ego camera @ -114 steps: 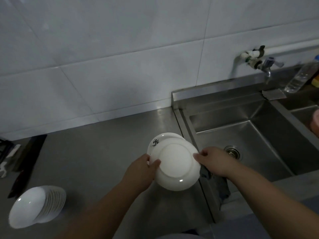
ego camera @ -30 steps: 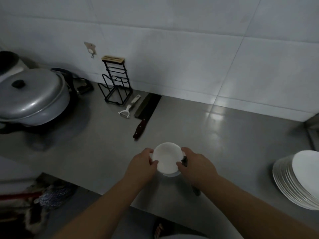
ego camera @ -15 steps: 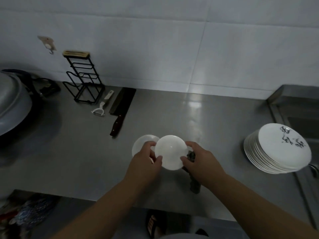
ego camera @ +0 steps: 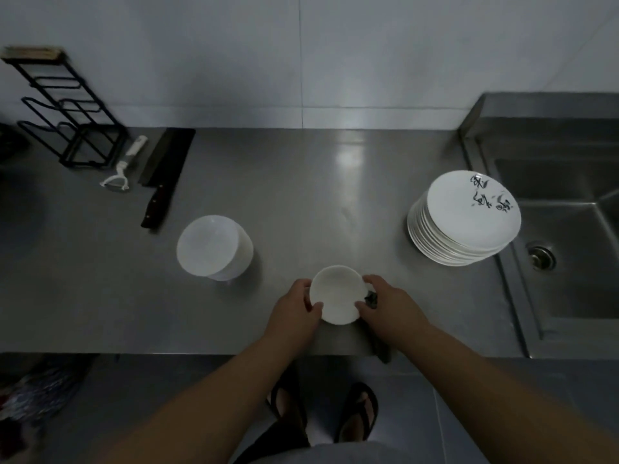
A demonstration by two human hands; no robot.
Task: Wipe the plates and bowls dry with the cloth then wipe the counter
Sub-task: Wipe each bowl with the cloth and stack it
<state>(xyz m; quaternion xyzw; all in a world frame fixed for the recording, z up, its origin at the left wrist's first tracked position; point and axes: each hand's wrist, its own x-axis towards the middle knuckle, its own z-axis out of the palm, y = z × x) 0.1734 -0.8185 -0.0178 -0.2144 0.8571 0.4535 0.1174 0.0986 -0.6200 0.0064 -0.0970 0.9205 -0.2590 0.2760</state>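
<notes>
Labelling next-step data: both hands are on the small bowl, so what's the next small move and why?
Probably turn the bowl in the left hand while the right hand rubs it with the dark cloth. Both hands grip its rim above the counter, with the cloth pinched under the right fingers.

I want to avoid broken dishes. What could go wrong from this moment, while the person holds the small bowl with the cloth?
1. The small bowl is gripped only at its rim by the left hand and right hand, near the counter edge; it might slip to the floor.
2. The plate stack leans beside the sink and might slide if bumped.
3. The dark cloth hangs over the edge and might snag.
</notes>
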